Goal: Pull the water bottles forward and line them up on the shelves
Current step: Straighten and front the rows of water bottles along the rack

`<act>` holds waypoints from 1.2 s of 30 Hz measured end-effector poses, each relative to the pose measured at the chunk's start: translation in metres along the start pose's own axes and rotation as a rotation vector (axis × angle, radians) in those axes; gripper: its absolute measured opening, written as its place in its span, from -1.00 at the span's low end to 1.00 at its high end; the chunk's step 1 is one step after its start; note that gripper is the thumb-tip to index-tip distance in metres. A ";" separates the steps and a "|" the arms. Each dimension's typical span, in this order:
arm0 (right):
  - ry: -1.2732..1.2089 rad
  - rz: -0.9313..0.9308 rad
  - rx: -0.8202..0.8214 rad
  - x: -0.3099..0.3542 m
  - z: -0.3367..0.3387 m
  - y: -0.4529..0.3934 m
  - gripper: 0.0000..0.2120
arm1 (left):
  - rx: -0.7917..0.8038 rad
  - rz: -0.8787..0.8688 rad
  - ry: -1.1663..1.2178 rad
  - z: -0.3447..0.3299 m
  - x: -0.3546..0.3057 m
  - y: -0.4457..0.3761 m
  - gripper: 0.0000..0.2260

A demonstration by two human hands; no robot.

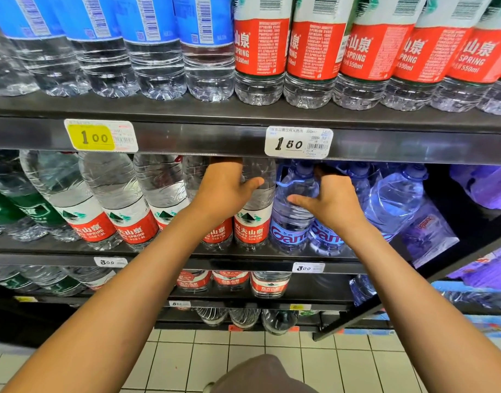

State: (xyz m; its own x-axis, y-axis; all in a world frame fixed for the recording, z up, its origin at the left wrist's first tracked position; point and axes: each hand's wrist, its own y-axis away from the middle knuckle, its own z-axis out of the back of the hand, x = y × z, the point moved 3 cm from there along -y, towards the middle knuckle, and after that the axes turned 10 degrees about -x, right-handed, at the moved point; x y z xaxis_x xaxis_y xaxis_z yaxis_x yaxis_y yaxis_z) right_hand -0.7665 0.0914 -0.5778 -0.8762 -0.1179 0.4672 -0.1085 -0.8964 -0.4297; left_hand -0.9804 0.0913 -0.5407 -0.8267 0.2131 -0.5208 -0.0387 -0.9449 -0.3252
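Water bottles, clear plastic with red labels (pixel 250 205), stand mostly lined up; left hand (pixel 223 188) grips one, right hand (pixel 330 199) grips a blue-tinted plastic bottle (pixel 290 219); blue ones remain uneven.

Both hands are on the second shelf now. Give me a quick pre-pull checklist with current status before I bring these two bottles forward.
1. Left hand grip on red-label bottle: ok, fingers wrapped round its shoulder.
2. Right hand grip on blue-tinted bottle: ok, curled round its upper part.
3. Both bottles upright: ok.
4. Headroom under upper shelf rail: cannot tell, caps hidden.
5. Free shelf edge in front: ok, bare strip visible.
6. Bottles behind: cannot tell.
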 end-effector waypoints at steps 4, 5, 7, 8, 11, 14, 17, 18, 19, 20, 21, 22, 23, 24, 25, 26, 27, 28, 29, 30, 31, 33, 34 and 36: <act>0.021 -0.021 0.024 0.001 -0.001 0.001 -0.45 | -0.068 -0.002 0.034 -0.001 -0.002 0.002 -0.67; 0.021 -0.022 0.020 0.001 -0.001 0.001 -0.45 | -0.097 -0.007 0.026 -0.001 -0.003 0.003 -0.66; 0.030 -0.030 0.009 0.002 0.000 0.002 -0.46 | -0.150 -0.047 -0.071 -0.001 -0.009 0.004 -0.62; 0.039 -0.034 0.008 0.003 0.000 0.003 -0.45 | -0.169 -0.066 -0.121 0.000 -0.011 0.003 -0.59; 0.046 -0.042 0.009 0.004 0.000 0.003 -0.44 | -0.181 -0.089 -0.172 0.001 -0.014 0.002 -0.57; 0.053 -0.048 0.022 0.004 0.001 0.003 -0.44 | -0.184 -0.095 -0.153 0.003 -0.013 0.004 -0.57; 0.043 -0.046 0.028 0.004 0.001 0.003 -0.43 | -0.152 -0.073 -0.131 0.004 -0.013 0.005 -0.61; 0.042 -0.048 0.035 0.004 0.001 0.003 -0.42 | -0.130 -0.066 -0.140 0.003 -0.012 0.004 -0.61; 0.042 -0.052 0.040 0.004 0.001 0.003 -0.41 | -0.108 -0.063 -0.151 0.003 -0.012 0.003 -0.61; 0.042 -0.054 0.044 0.004 0.001 0.003 -0.41 | -0.092 -0.064 -0.154 0.003 -0.011 0.002 -0.61; 0.042 -0.053 0.043 0.004 0.001 0.003 -0.42 | -0.087 -0.067 -0.150 0.003 -0.010 0.002 -0.63; 0.043 -0.052 0.041 0.004 0.001 0.003 -0.42 | -0.089 -0.069 -0.147 0.003 -0.010 0.002 -0.64; 0.044 -0.052 0.040 0.004 0.001 0.003 -0.43 | -0.095 -0.069 -0.150 0.003 -0.010 0.003 -0.64; 0.046 -0.053 0.040 0.003 0.000 0.003 -0.43 | -0.102 -0.069 -0.151 0.003 -0.010 0.003 -0.65; 0.050 -0.054 0.036 0.003 0.000 0.004 -0.43 | -0.113 -0.076 -0.145 0.003 -0.010 0.004 -0.67; 0.054 -0.054 0.033 0.002 0.000 0.004 -0.42 | -0.126 -0.088 -0.129 0.003 -0.010 0.004 -0.69; 0.057 -0.053 0.033 0.002 -0.001 0.004 -0.42 | -0.140 -0.099 -0.105 0.002 -0.009 0.004 -0.69; 0.055 -0.054 0.034 0.002 -0.001 0.004 -0.42 | -0.154 -0.105 -0.081 0.001 -0.009 0.004 -0.68; 0.050 -0.056 0.035 0.001 -0.002 0.004 -0.42 | -0.171 -0.102 -0.055 -0.001 -0.008 0.005 -0.67; 0.046 -0.059 0.036 0.001 -0.002 0.004 -0.42 | -0.198 -0.094 -0.028 -0.004 -0.007 0.008 -0.67; 0.045 -0.058 0.037 0.000 -0.001 0.004 -0.42 | -0.233 -0.083 -0.004 -0.007 -0.005 0.013 -0.68; 0.032 -0.051 0.018 -0.004 0.002 0.007 -0.43 | -0.312 -0.088 0.049 -0.012 -0.003 0.027 -0.68; 0.006 -0.049 -0.011 -0.007 0.005 0.010 -0.44 | -0.367 -0.109 0.094 -0.014 -0.001 0.033 -0.65; -0.072 -0.066 -0.095 -0.019 0.016 0.019 -0.43 | -0.487 -0.172 0.190 -0.017 -0.001 0.045 -0.62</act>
State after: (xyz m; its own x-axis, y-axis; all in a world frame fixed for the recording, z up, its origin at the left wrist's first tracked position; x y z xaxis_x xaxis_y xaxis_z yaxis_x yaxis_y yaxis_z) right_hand -0.7441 0.0693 -0.5823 -0.8304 -0.0935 0.5493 -0.2113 -0.8593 -0.4658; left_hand -0.9720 0.0529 -0.5679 -0.7138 0.4377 -0.5468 0.1373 -0.6780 -0.7221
